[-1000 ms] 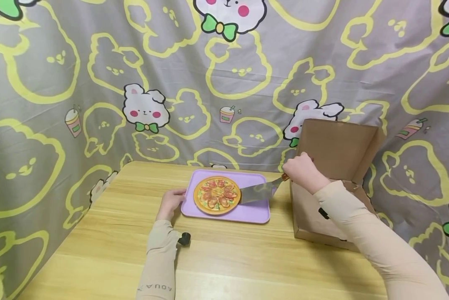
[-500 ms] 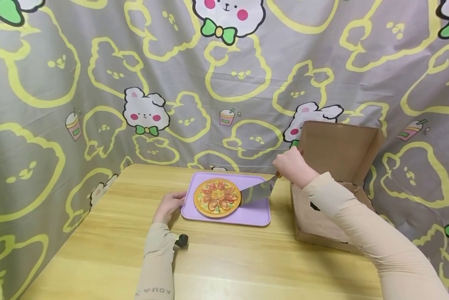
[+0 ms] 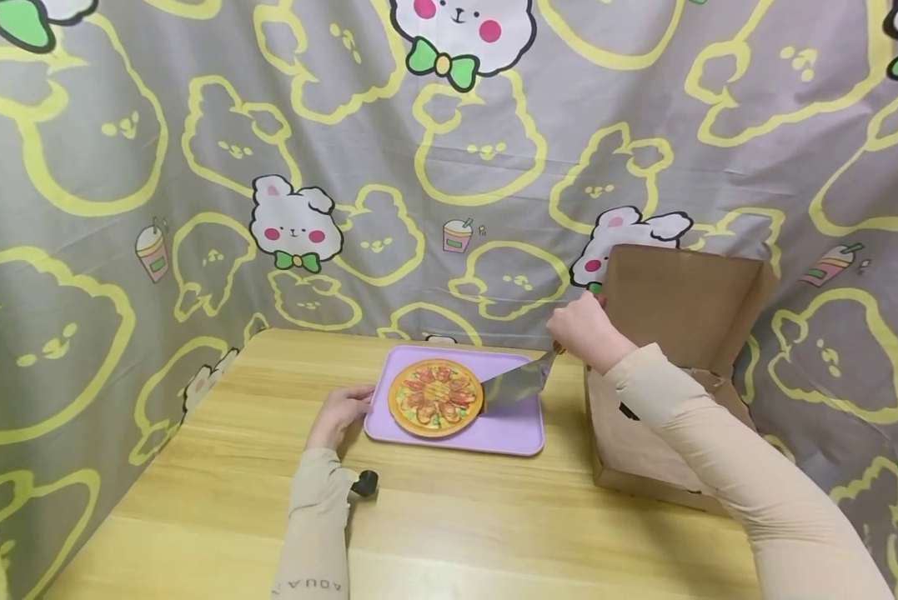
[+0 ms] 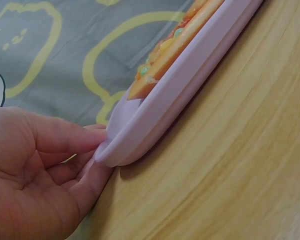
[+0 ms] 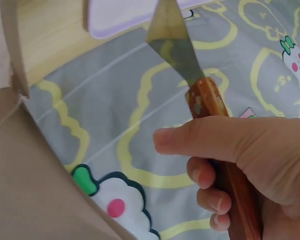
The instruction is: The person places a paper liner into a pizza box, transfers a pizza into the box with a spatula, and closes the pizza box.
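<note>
A round pizza (image 3: pixel 436 397) lies on the left part of a lilac tray (image 3: pixel 512 433). My left hand (image 3: pixel 338 415) pinches the tray's left end; in the left wrist view the thumb (image 4: pixel 77 136) is at the rim with fingers below it. My right hand (image 3: pixel 589 332) grips the brown wooden handle (image 5: pixel 206 97) of a wide metal spatula (image 3: pixel 516 383). From the right, the blade slopes down across the tray, and its front edge meets the pizza's right edge, overlapping the crust there.
To the right stands a brown cardboard pizza box (image 3: pixel 644 454) with its lid (image 3: pixel 681 300) raised, partly behind my right arm. A patterned curtain (image 3: pixel 388 125) hangs behind the wooden table (image 3: pixel 456 525).
My right hand has shifted a little left with the spatula, its front edge staying at the pizza's right side. The left hand keeps its hold on the tray.
</note>
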